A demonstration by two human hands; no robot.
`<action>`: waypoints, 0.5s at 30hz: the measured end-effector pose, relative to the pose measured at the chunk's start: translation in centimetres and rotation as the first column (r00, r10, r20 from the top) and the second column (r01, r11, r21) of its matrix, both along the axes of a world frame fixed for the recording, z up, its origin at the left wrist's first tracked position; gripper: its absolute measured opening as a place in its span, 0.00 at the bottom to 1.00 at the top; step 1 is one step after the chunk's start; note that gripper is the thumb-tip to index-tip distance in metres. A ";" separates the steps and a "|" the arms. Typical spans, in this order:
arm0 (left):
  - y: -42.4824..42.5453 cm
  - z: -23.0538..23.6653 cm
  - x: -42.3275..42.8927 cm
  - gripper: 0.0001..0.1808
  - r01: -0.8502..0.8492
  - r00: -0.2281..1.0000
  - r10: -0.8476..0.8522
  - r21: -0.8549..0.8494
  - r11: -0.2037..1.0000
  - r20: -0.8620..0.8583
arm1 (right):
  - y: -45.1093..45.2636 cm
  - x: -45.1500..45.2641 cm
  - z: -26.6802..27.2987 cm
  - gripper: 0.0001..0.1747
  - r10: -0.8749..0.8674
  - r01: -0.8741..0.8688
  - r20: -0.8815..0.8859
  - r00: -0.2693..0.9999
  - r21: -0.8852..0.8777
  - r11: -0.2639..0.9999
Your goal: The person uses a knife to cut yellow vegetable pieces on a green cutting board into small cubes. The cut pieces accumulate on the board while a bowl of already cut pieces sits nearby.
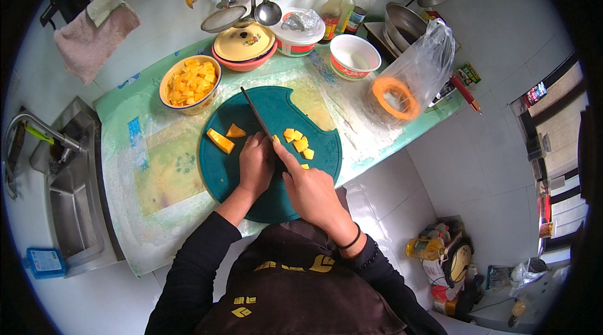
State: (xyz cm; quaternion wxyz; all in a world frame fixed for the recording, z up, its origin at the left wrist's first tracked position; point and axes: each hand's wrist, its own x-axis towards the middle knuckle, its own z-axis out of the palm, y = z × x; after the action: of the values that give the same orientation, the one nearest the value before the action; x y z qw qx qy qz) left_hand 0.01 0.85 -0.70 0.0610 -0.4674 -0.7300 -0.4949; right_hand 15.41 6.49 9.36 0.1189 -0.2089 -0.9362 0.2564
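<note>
On the round green cutting board (264,203), my right hand (313,191) grips a knife (256,112), index finger along its spine; the handle is hidden under the hand. The blade points away from me. Curled fingers of my left hand (256,163) press against the blade's left side; what they hold down is hidden. A small orange-yellow piece shows beside the blade at my right fingertip. Several cut pumpkin chunks (300,145) lie right of the knife. A pumpkin wedge (220,141) and a smaller pumpkin piece (236,131) lie to the left. Beyond the board, an enamel bowl (162,92) holds many pumpkin chunks.
A clear plastic bag (424,59) with a hollow pumpkin section (395,98) sits at the right. Along the back stand a white tub (354,57), a lidded enamel bowl (244,42) and sauce bottles (332,9). Ladles (268,13) hang above. A sink (75,217) is at left.
</note>
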 end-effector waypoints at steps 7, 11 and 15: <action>-0.1 0.3 0.0 0.09 -0.025 1.000 0.025 -0.024 0.999 0.002 | 0.8 -2.2 -1.5 0.38 0.010 -0.008 -0.066 0.998 0.027 1.000; -0.2 0.6 0.0 0.09 -0.017 1.000 0.017 -0.020 1.000 0.006 | 0.9 -2.7 -1.9 0.38 0.015 -0.011 -0.105 0.994 0.032 0.999; -0.2 0.5 0.0 0.09 -0.012 1.000 0.012 -0.041 0.999 0.001 | 0.9 -2.6 -2.0 0.39 0.017 -0.014 -0.105 0.994 0.035 0.999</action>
State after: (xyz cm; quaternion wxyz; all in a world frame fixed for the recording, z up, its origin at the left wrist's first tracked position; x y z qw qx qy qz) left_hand -0.03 0.67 -0.16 0.0538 -0.4637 -0.7430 -0.4796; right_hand 12.82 7.43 7.38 0.1697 -0.1857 -0.9345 0.2520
